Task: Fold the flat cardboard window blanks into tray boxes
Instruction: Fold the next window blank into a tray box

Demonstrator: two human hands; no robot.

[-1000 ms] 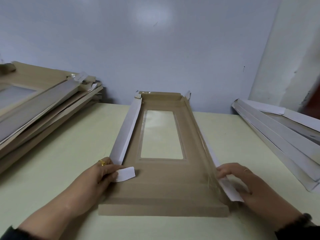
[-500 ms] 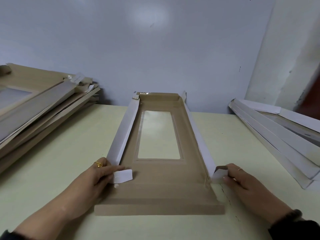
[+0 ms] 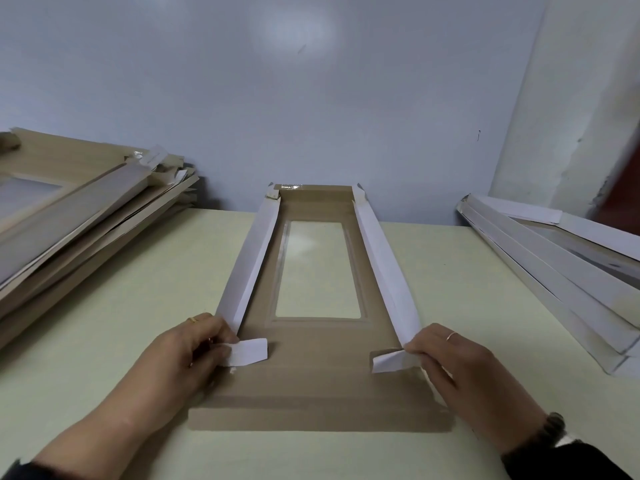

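Blank lies centre frame on counter, both long side walls raised. Our left hand pinches left corner tab; right hand pinches right corner tab, fingers curled. Step: near-end corners. Next, we judge: lift near flap over tabs.

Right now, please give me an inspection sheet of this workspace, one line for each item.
Surface: pale yellow-green table, set against a blue-grey wall.
Job's things: cardboard window blank in the middle, both long side walls raised, far end wall up, near end flap flat; left corner tab and right corner tab turned inward.
Clutter: stack of brown flat blanks at left; stack of white-faced pieces at right.
Grippers: left hand pinches the left corner tab; right hand pinches the right corner tab.
Cables: nothing seen.
Surroundings: white pillar at right.
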